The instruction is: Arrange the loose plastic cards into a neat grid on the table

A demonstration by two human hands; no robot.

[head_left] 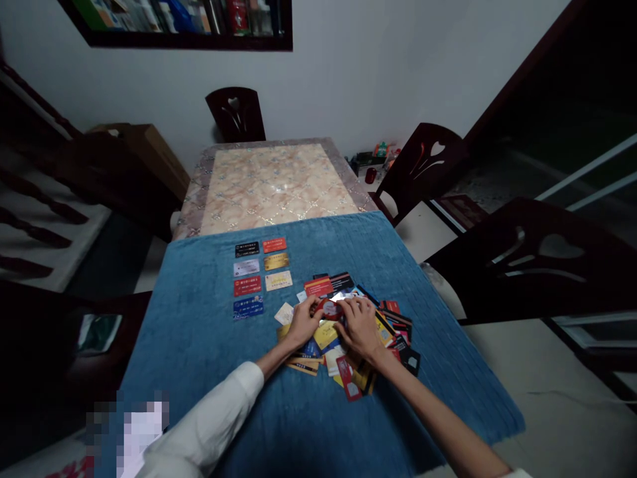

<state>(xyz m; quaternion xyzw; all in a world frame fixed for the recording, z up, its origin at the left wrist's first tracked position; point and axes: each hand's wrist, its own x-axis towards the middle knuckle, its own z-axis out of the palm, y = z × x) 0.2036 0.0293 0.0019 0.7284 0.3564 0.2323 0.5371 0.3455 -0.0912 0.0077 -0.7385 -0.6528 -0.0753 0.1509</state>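
Observation:
Over a loose pile of cards, my left hand (304, 323) pinches the left end of a red card (329, 309). My right hand (359, 324) has its fingers closed at the card's other end, above the heap. Beneath and around both hands lie overlapping cards, among them a yellow card (326, 334), a red card with a pale oval (348, 380) and a black card (411, 362). Left of the pile, cards lie flat in two columns: a black card (247, 249), a silver card (247, 267), a gold card (276, 261), a blue card (248, 307) and several others.
A blue cloth (199, 352) covers the near part of the table; a patterned tablecloth (273, 182) shows beyond. Dark wooden chairs (423, 162) stand at the right and far end. A cardboard box (159, 156) is at the left, and a wall shelf (192, 43) holds bottles.

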